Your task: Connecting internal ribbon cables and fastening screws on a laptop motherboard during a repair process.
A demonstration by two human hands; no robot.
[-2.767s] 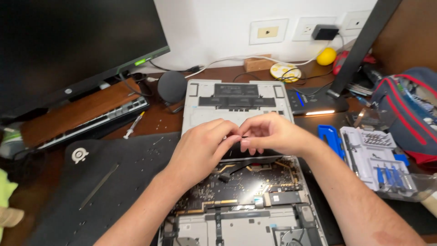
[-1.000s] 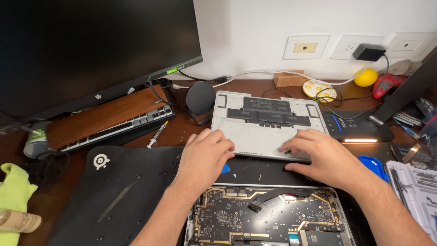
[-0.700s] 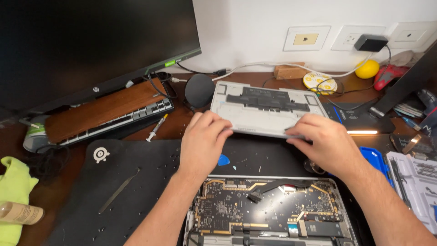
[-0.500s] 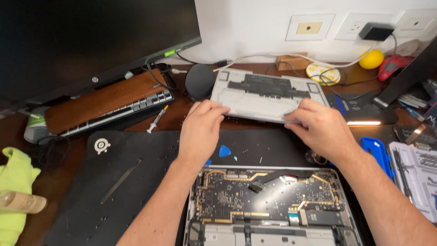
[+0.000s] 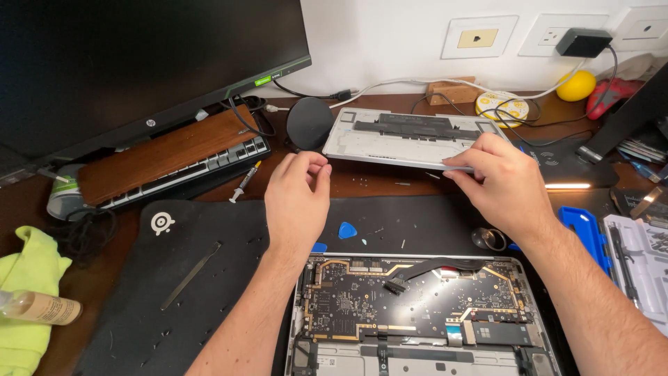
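Your right hand (image 5: 502, 182) is touching the near edge of the laptop cover (image 5: 407, 139), which is looking like matt silver metal with a dark inner panel. The open laptop (image 5: 417, 313) near you is showing a dark circuit board with glossy copper-coloured traces. Under it, the black mat (image 5: 209, 278) is reading as soft, matt fabric or rubber. The table (image 5: 369, 184) is showing smooth, polished brown wood. At far left, the yellow cloth (image 5: 28, 292) is looking fuzzy.
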